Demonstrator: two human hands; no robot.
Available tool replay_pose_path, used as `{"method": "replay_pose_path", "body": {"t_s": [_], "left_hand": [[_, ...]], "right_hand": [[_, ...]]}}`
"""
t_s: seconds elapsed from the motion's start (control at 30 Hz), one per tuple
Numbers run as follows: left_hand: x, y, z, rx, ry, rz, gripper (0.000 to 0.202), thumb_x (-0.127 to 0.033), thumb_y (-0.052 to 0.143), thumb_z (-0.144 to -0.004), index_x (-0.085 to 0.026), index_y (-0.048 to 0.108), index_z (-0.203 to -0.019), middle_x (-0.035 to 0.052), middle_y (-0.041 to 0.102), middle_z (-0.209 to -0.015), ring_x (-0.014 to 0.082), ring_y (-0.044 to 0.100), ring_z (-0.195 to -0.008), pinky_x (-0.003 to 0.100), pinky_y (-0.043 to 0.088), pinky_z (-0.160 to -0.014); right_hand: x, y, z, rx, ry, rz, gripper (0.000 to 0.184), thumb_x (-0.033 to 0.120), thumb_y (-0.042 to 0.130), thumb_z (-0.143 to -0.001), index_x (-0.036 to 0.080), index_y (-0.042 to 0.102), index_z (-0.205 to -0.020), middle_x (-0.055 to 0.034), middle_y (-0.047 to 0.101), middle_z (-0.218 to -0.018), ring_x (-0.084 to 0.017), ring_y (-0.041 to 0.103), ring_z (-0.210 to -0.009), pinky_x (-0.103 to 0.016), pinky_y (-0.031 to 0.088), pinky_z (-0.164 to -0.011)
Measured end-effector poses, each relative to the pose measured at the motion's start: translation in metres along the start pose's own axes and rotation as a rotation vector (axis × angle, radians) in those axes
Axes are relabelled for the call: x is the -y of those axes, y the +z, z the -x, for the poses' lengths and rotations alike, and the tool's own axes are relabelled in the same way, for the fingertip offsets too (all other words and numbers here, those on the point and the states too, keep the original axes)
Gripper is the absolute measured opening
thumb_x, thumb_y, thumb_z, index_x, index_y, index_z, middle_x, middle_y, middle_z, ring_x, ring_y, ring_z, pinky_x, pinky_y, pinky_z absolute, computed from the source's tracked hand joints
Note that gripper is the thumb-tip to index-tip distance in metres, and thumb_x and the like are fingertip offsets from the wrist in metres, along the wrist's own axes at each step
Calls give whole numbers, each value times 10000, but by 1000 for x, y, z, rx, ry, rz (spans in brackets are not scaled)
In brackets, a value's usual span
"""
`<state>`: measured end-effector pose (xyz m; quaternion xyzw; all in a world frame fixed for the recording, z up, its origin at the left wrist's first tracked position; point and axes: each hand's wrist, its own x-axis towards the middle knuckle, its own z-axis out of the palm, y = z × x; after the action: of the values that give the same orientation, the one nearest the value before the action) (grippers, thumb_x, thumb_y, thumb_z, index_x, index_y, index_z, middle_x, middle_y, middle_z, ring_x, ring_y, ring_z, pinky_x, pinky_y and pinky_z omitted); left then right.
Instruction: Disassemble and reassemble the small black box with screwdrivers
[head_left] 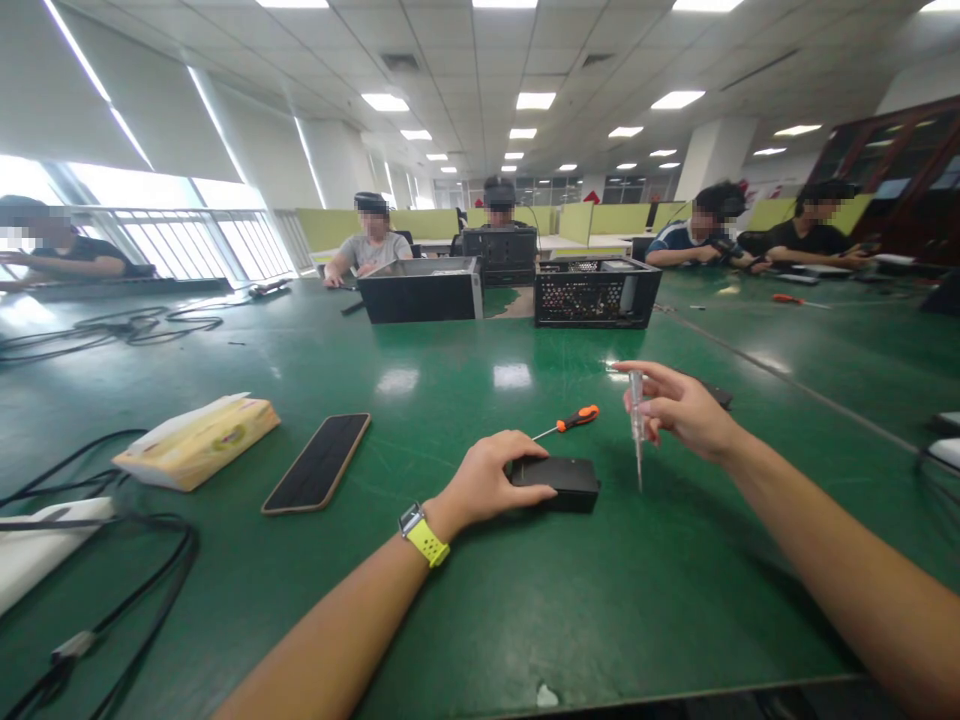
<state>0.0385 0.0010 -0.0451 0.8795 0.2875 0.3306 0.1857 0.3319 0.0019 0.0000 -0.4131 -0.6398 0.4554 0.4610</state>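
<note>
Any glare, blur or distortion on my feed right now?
Head view: bright reflections on the green table, apparently from ceiling lights; windows at left washed out. Head view: wide-angle stretch toward the edges; the black box under the left hand reads clearly, the clear-handled screwdriver in the right hand looks slightly soft.

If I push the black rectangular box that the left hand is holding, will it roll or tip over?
The box probably won't roll: its sides look flat. Tipping seems unlikely, since it lies low and wide. It might slide, as the green tabletop looks smooth and shiny.
</note>
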Motion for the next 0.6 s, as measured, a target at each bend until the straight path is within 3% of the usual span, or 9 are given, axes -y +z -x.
{"method": "replay_pose_path", "body": {"t_s": [0.2,0.6], "left_hand": [[-1,0,-1,4,10,-12,384,-437,728,-735,-158,659,-988,74,691,-980,196,630,-894,314,480,-821],[0,0,1,2,10,-18,388,-443,729,-733,-165,663,-995,63,691,-986,192,625,-888,317,482,-814]], "right_hand": [[-9,15,-2,-51,-66,-199,467,137,623,-681,213,527,-1131,29,582,-763,-105,577,-461,-217,460,-382],[-23,22,-6,-113,-186,-238,428,135,643,-730,244,510,-1122,33,606,-799,-120,627,-517,-225,495,-417]]}}
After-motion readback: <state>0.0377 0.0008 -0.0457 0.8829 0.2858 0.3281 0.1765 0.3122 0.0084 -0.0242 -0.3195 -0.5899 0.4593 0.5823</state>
